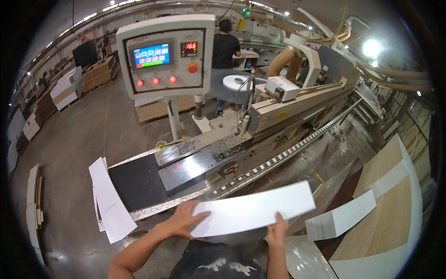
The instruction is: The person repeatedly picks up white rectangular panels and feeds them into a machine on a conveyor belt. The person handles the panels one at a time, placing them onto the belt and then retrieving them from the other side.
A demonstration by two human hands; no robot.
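Note:
A long white panel [253, 207] is held level in front of my body, between both hands. My left hand [183, 219] grips its left end, thumb on top and fingers around the edge. Along the near edge, towards the right end, my right hand [278, 229] holds it with the thumb on top; the fingers beneath are hidden. Beyond the panel stands an edge banding machine [288, 104] with a metal infeed plate [186, 169] and a row of black and white rollers [274, 160]. White strips [110, 200] lie across the left end of its black bed [137, 181].
A control panel [165, 58] with a lit screen and a red button stands above the bed. To my right, a stack of white panels [341, 216] rests on wood-grain boards [385, 204]. A person [226, 46] stands behind the machine. Board piles [67, 88] line the left.

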